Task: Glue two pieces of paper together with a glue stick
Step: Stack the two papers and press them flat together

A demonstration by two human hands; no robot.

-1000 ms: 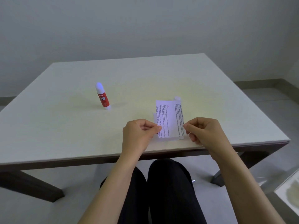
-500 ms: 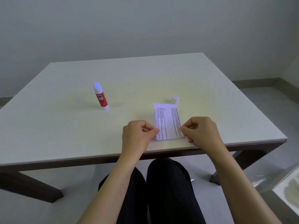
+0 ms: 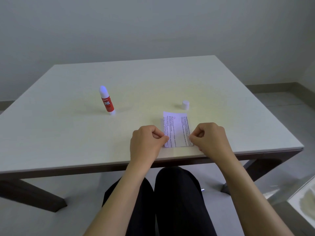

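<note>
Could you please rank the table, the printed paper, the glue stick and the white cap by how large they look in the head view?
1. Table, by far the largest.
2. Printed paper.
3. Glue stick, which sits farther from the camera, so its gap to the paper is unsure.
4. White cap, the smallest.

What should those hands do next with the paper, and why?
Probably press the printed paper flat. Both the left hand and right hand pinch its near corners over another sheet whose edge peeks out, and the uncapped glue stick stands aside.
</note>
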